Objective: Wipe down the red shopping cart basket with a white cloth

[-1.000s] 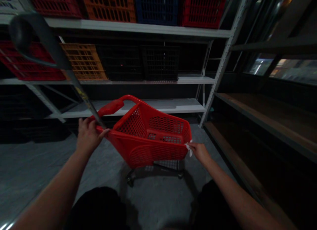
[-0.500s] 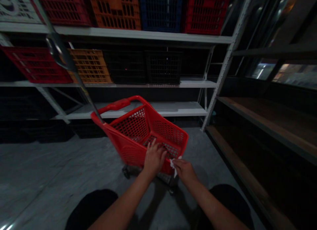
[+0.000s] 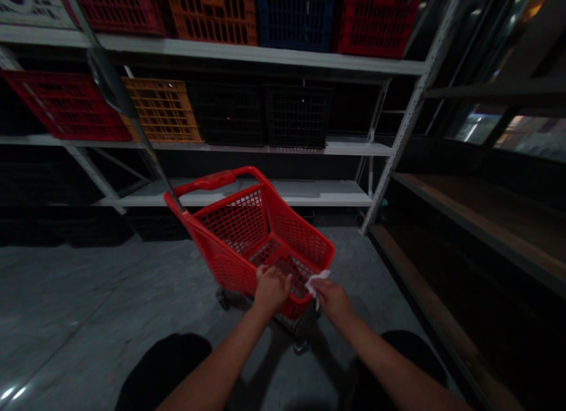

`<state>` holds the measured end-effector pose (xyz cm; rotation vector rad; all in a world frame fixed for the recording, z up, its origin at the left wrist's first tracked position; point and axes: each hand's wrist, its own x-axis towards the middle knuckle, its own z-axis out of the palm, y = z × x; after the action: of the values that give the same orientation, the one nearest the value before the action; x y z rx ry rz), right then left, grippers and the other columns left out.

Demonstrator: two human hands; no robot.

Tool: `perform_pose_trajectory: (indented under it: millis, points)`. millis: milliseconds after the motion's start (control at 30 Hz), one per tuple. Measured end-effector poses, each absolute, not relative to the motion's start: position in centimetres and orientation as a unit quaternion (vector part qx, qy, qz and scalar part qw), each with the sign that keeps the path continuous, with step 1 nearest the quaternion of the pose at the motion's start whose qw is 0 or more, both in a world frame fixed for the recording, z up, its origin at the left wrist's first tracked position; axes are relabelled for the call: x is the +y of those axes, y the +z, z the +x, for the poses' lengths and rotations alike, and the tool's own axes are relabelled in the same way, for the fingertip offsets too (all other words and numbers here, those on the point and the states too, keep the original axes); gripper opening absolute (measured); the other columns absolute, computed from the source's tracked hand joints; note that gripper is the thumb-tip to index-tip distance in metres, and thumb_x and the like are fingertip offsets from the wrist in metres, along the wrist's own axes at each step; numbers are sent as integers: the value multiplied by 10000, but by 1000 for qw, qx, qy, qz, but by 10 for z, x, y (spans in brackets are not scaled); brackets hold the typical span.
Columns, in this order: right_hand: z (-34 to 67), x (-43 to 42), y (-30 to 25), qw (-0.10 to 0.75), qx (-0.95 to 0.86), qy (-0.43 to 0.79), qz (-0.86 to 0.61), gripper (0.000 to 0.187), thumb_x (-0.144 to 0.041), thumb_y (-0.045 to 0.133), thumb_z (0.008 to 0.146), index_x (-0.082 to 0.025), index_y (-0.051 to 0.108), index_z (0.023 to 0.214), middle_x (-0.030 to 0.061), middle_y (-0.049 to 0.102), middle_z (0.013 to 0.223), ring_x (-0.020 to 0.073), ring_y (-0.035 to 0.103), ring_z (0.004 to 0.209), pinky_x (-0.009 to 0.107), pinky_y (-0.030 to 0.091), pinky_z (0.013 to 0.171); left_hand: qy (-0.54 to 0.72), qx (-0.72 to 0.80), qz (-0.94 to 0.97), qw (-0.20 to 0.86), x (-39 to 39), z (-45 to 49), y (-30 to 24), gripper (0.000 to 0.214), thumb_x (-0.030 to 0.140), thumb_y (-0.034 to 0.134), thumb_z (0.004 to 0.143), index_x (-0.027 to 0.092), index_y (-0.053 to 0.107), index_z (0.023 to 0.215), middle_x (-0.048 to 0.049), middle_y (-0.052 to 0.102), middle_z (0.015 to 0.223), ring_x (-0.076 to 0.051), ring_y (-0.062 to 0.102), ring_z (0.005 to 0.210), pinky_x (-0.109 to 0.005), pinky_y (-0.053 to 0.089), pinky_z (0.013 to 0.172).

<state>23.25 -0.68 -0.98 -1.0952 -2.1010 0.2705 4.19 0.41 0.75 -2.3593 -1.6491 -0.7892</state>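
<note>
A red plastic shopping cart (image 3: 230,263) on dark casters stands at an angle on the floor before me, its perforated basket open at the top. My left hand (image 3: 271,289) is closed over the near rim, with the fingers curled inward and the thumb toward the basket's inside. A crumpled white cloth (image 3: 316,279) is pinched in my right hand (image 3: 331,299), at the corner of the rim nearest me. Part of the cloth hangs down outside the rim. A grey pole (image 3: 152,157) rises from the cart's handle side, with a dark clip-like fitting (image 3: 110,84) on it.
Behind the cart stands a white metal rack (image 3: 283,151) holding red, orange, blue and black crates, including an orange crate (image 3: 163,110). To the right, a dark shelving unit (image 3: 477,216) with wooden boards runs alongside. Grey concrete floor (image 3: 66,299) extends to the left.
My left hand's fingers, earlier stretched into the basket, are now curled over its rim. My right hand has shifted slightly with the cloth. The cart has turned a little, and my view has shifted slightly.
</note>
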Motion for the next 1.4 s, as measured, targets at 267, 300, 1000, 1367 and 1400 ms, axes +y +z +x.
perform_pose_trajectory:
  millis: [267, 300, 1000, 1367, 1400]
  points:
    - [242, 2, -13, 365, -814, 83, -444, 296, -56, 452, 741, -159, 670, 914, 92, 673, 937, 188, 617, 884, 343, 480, 834, -263, -525, -807, 59, 4, 40, 6, 344, 265, 356, 815, 187, 556, 545, -33, 608, 565, -169, 501, 691, -442, 258, 815]
    - [248, 10, -13, 368, -802, 71, -465, 298, -50, 449, 734, -150, 671, 905, 100, 672, 937, 195, 617, 883, 355, 479, 836, -262, -524, -809, 58, 4, 41, 6, 338, 259, 363, 807, 187, 549, 534, -29, 605, 562, -166, 498, 684, -441, 256, 814]
    - [267, 15, -21, 473, -738, 89, -473, 265, -117, 436, 761, -175, 666, 879, 83, 609, 907, 170, 579, 848, 313, 492, 776, -249, -476, -842, 47, -7, 23, 11, 278, 211, 393, 752, 178, 482, 490, 0, 546, 525, -136, 451, 650, -409, 245, 803]
    - [235, -24, -14, 408, -810, 151, -392, 244, -143, 429, 808, -216, 646, 892, 42, 562, 814, 143, 541, 783, 253, 468, 720, -212, -451, -867, 14, -13, -6, 18, 243, 204, 411, 737, 172, 476, 505, 20, 537, 539, -123, 438, 659, -373, 242, 795]
    - [247, -12, -14, 413, -804, 137, -405, 244, -146, 430, 802, -214, 648, 886, 42, 564, 820, 145, 543, 788, 260, 468, 729, -212, -447, -869, 12, -12, -8, 18, 246, 204, 410, 738, 172, 474, 503, 21, 537, 539, -122, 436, 657, -371, 240, 798]
